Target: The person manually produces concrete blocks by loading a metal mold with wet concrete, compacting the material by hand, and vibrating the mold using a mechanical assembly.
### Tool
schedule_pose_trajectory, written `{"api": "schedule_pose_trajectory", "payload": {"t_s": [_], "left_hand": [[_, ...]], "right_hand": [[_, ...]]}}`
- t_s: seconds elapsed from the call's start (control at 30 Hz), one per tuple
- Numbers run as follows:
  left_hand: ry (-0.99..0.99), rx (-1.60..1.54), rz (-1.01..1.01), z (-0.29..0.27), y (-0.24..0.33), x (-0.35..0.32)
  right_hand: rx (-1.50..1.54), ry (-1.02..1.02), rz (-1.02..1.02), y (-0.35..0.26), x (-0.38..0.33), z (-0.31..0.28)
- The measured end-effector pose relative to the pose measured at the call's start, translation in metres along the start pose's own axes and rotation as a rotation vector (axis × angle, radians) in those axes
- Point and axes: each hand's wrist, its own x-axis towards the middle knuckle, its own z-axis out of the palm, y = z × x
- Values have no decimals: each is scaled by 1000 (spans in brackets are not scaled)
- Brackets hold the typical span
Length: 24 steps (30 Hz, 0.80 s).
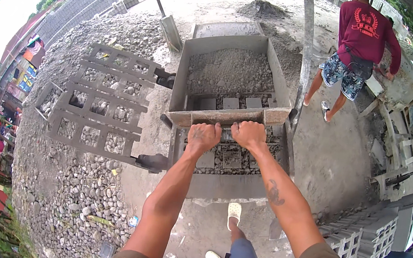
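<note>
Both-handed grip: left hand [204,136] and right hand [249,134] closed side by side on the front bar [228,116] of the feed box [231,75], which sits over the block mould [231,158], holding grey mix [229,70]. Judgement: pull evenly, wrists straight, feet clear of the frame, so the box slides square.

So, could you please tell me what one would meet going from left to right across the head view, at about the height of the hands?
Grey metal grid frame on the gravel → left hand → right hand, both gripping the grey mix-filled box's front bar → bare concrete ground → grey stacked hollow blocks.
</note>
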Motion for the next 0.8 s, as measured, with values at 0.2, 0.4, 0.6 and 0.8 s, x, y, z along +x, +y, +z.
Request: {"api": "schedule_pose_trajectory", "payload": {"t_s": [0.2, 0.4, 0.6, 0.8], "left_hand": [[18, -27, -24, -13, 36, -119], [181, -130, 70, -21, 75, -299], [197, -125, 91, -14, 45, -273], [224, -148, 66, -4, 50, -228]], "right_hand": [[-14, 39, -2, -11, -118, 0], [-16, 2, 29, -34, -307, -8], [20, -13, 142, -55, -272, 3], [33, 223, 13, -30, -236, 35]]}}
